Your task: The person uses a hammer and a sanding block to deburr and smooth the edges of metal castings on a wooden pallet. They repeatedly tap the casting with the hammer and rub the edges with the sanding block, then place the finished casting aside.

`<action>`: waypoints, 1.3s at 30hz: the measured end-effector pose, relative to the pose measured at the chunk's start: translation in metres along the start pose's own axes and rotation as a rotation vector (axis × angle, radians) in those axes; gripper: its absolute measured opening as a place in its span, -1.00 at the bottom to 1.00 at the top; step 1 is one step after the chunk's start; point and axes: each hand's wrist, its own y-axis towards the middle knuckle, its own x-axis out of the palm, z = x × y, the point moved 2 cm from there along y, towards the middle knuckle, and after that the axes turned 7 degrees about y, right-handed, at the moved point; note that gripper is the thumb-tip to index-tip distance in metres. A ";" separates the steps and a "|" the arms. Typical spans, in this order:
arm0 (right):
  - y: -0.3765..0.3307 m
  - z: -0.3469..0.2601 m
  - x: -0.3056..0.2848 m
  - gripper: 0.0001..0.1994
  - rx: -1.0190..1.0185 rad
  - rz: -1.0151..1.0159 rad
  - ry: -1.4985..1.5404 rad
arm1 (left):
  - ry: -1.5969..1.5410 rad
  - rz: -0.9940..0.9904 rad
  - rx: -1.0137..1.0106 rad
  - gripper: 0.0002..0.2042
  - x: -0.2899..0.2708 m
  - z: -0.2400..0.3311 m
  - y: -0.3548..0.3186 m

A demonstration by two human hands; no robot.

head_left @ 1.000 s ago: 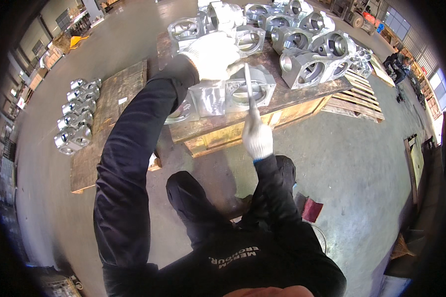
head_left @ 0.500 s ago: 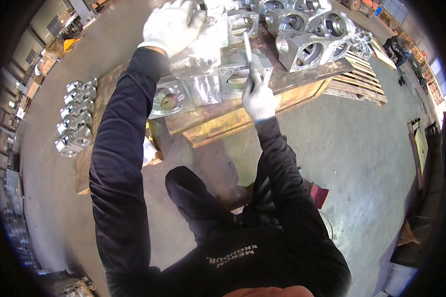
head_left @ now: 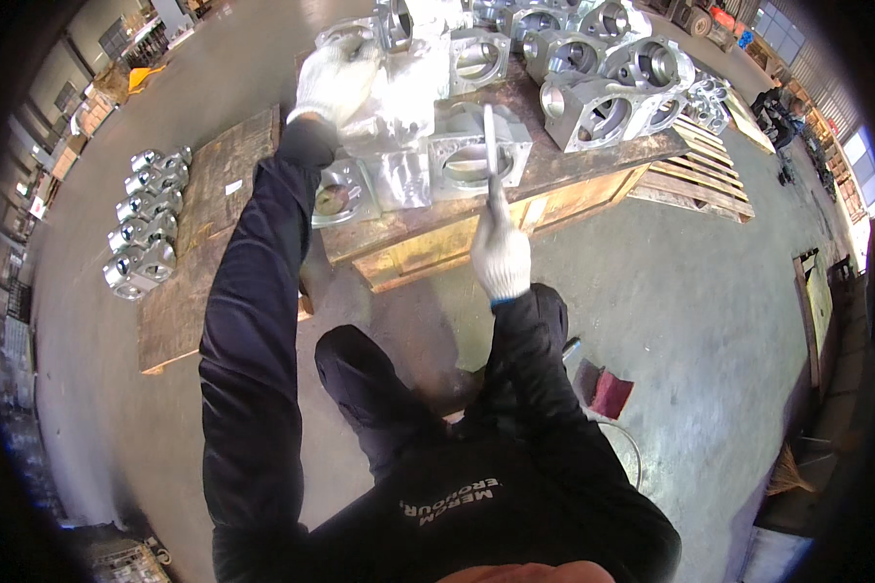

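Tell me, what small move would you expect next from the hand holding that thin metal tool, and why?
Probably the right hand lowers the thin tool into the round opening of the square metal block on the wooden pallet. The tool's tip sits right over that opening, and the left hand rests on a neighbouring block, seemingly steadying it.

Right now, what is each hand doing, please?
Left hand: resting on a metal casting, grip unclear.
Right hand: closed on a slim metal file.

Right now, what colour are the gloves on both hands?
White, on left hand and right hand; head view.
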 end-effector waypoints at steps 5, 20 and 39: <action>0.000 0.007 -0.010 -0.47 -0.216 0.260 0.009 | -0.094 -0.009 -0.084 -0.45 -0.004 0.008 -0.005; 0.009 0.011 -0.020 -0.51 0.060 0.072 0.442 | 0.055 0.032 0.017 -0.50 0.000 0.004 -0.001; 0.006 0.026 -0.048 -0.43 0.125 -0.033 -0.211 | 0.064 0.056 0.043 -0.55 0.000 0.002 -0.003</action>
